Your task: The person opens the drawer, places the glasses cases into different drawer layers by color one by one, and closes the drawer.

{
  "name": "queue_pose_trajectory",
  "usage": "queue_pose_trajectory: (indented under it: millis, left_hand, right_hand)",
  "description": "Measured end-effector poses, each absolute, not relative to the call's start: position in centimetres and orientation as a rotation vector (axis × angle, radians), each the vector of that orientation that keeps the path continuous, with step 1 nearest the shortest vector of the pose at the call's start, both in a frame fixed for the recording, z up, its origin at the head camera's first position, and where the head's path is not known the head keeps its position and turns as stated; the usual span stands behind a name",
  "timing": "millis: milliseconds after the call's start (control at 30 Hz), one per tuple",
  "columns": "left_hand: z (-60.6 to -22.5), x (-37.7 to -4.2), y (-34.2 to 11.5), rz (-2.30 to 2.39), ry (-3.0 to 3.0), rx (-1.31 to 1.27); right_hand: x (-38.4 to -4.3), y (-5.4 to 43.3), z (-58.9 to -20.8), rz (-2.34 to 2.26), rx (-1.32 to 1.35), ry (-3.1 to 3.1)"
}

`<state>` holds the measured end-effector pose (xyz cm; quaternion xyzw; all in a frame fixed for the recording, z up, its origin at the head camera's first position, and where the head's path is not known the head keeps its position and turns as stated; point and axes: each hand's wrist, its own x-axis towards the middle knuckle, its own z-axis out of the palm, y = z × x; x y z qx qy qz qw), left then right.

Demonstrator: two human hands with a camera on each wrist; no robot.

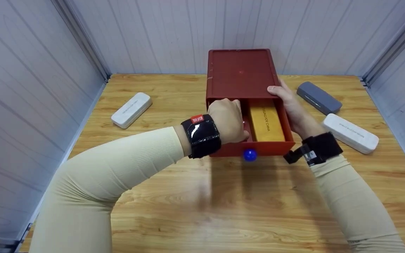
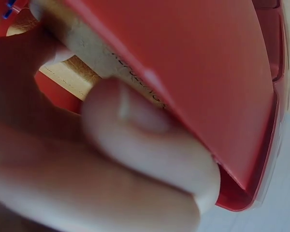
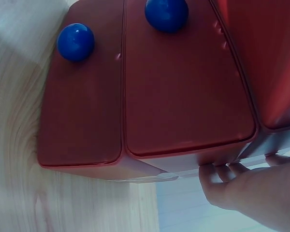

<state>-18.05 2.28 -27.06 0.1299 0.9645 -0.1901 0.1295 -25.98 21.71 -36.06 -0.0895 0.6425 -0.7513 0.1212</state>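
Observation:
A dark red drawer cabinet stands at the back, its top drawer pulled out. A yellow glasses case with printed letters lies along the drawer's right side. My left hand reaches into the drawer's left part, fingers bent. The left wrist view shows a finger close beside a gold lettered case; whether the hand holds anything is hidden. My right hand grips the cabinet's right side, its thumb on the top edge. In the right wrist view, fingertips touch the side wall.
A white case lies on the wooden table at the left. To the right are a grey case and another white case. A blue knob juts from the open drawer. Two closed drawers sit below it. Pale panels enclose the table.

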Motion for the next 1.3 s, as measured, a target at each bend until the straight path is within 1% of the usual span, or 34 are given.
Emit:
queue_pose_trajectory:
  millis: [300, 600, 733, 933, 1067, 1200, 1300]
  left_hand:
    - [-26.7, -18.3, 2.4, -0.535, 2.771, 0.338]
    - [-26.7, -17.7, 1.8, -0.571, 2.815, 0.387]
    - [-26.6, -16.9, 0.7, -0.464, 2.966, 0.526]
    - [-26.3, -16.0, -1.3, -0.169, 3.167, 0.908]
    - [-26.4, -15.4, -2.5, 0.084, 3.224, 1.102]
    - [-26.8, -14.7, -3.4, 0.384, 3.179, 1.242]
    - [-27.2, -14.2, -3.8, 0.620, 3.086, 1.295]
  right_hand:
    - [-26.0, 22.1, -36.1, -2.201, -0.252, 1.867]
    - [-26.0, 22.0, -36.2, -2.204, -0.258, 1.858]
    - [-26.0, 22.1, -36.1, -2.192, -0.272, 1.856]
    - [-26.0, 22.4, -36.0, -2.182, -0.285, 1.853]
    - [-26.0, 22.3, -35.9, -2.172, -0.269, 1.868]
    - [-26.0, 22.3, -35.9, -2.172, -0.246, 1.876]
    - [-26.1, 22.2, -36.0, -2.183, -0.243, 1.867]
